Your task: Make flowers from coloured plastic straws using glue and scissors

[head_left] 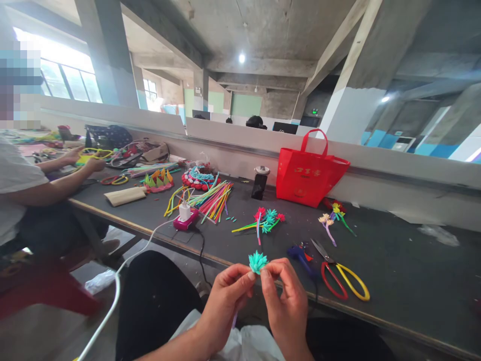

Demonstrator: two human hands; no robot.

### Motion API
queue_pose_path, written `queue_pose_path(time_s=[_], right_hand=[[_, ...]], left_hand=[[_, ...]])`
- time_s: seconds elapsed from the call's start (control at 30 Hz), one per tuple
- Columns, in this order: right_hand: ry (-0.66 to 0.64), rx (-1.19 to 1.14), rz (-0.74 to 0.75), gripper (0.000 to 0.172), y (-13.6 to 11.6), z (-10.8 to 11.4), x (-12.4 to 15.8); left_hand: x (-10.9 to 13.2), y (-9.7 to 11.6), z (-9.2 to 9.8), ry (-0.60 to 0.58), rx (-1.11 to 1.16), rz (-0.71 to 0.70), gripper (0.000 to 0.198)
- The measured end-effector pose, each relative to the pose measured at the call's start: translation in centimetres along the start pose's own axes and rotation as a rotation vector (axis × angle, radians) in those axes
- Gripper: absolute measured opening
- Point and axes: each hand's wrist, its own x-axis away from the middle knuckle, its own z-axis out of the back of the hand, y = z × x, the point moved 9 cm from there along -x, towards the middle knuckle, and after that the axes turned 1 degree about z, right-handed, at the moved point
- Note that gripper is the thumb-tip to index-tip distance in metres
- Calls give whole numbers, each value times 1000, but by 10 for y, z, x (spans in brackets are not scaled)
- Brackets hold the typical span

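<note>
Between my two hands, just off the table's front edge, is a teal craft flower (257,262) with pointed petals. My left hand (231,291) pinches it low on its left side, and a bit of lilac stem shows beneath that hand. From the other side, the thumb and fingers of my right hand (283,288) press on its base. Close to my right hand lie a blue glue gun (302,260) and open scissors (334,265) with one red and one yellow handle. Finished-looking red and teal flowers (268,220) on coloured stems rest beyond my hands.
Bundled colourful pipe cleaners (216,200) lie left of centre, behind a purple power strip (186,220) with a white charger and cable. A phone (259,183) leans on a cup beside a red bag (310,175). More flowers (326,220) lie right. Another person's hands (84,160) work at far left.
</note>
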Motion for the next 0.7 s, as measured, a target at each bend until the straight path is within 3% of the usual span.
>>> queue_pose_path(time_s=[0.17, 0.33, 0.6, 0.7], right_hand=[[-14, -23, -22, 19, 10, -6, -9], [-24, -40, -11, 20, 21, -17, -40], [72, -91, -70, 23, 60, -24, -83], [169, -108, -110, 22, 77, -22, -90]], left_hand=[[-13, 4, 1, -16, -18, -24, 29], [-46, 23, -2, -48, -15, -65, 29], [-107, 48, -17, -155, -97, -36, 36], [-129, 51, -15, -170, -101, 12, 40]])
